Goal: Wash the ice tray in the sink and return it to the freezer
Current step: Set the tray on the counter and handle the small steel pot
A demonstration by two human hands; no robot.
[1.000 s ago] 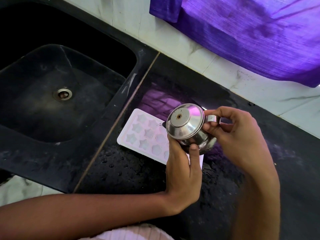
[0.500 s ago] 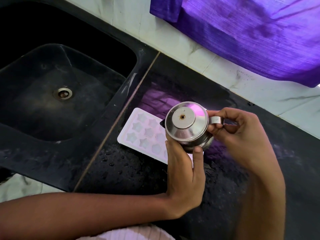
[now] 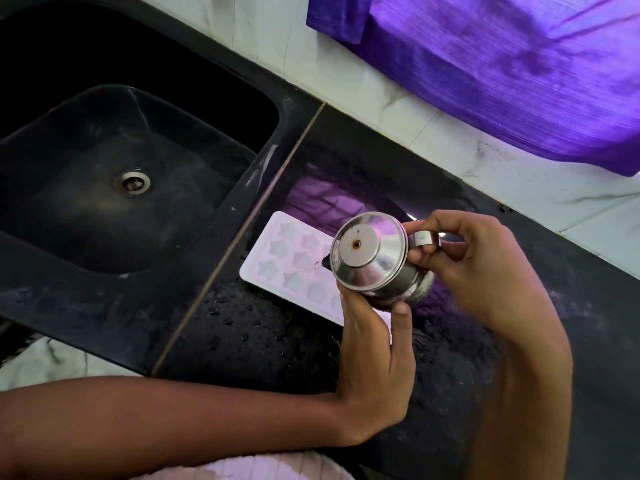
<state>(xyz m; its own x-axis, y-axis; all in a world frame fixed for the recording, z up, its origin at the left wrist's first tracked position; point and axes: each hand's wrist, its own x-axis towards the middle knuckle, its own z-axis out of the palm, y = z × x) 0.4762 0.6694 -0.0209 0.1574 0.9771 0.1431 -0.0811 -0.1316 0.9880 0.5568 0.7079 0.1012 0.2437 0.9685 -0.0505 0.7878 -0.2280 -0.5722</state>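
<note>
A white ice tray (image 3: 289,263) with star-shaped cells lies flat on the wet black counter (image 3: 263,341), just right of the sink (image 3: 114,188). Both hands hold a small steel pot with a lid (image 3: 369,254) above the tray's right end, tipped so the lid faces the sink. My left hand (image 3: 375,355) grips the pot from below. My right hand (image 3: 474,268) pinches its steel handle (image 3: 424,239). The pot and my left hand hide the tray's right part.
The black sink has a metal drain (image 3: 131,182) and looks wet. A purple cloth (image 3: 502,64) hangs over the white tiled wall (image 3: 450,161) behind the counter. Water droplets dot the counter in front of the tray.
The pot has turned a little in my hands, its lid now facing more squarely toward the sink. The tray lies where it was.
</note>
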